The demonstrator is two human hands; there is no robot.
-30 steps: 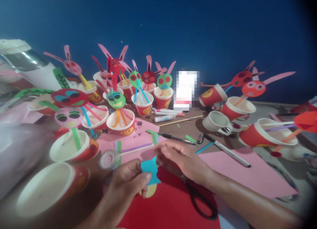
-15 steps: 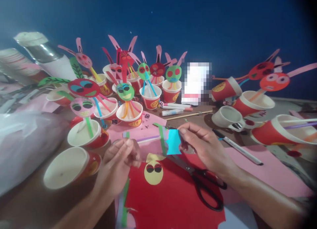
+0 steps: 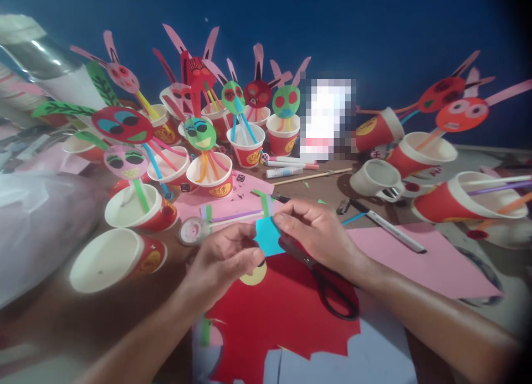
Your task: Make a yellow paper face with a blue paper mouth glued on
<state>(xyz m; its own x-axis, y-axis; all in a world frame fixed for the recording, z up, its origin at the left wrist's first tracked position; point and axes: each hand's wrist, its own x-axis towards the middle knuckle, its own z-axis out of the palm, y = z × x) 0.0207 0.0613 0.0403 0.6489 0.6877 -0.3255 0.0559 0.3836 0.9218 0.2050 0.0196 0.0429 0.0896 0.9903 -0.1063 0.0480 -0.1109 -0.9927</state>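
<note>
Blue paper point(image 3: 269, 237), unattached, above red sheet point(image 3: 286, 306). Right hand point(image 3: 322, 234) pinches its upper edge; left hand point(image 3: 224, 256) alongside, grip unclear. Several faces point(image 3: 200, 133) mounted in cups point(image 3: 210, 179); yellow disc point(image 3: 254, 274) unmounted, partly hidden. Scissors point(image 3: 306, 260) unheld.

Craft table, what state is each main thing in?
Blue paper: held up
Right hand: pinching blue paper
Left hand: at its edge, grip unclear
Scissors: resting, blades partly hidden
Red paper: cut, ragged
Yellow face: partly hidden
Marker: lying down
Mug: upright
Front-left cup: no figure inside
</note>
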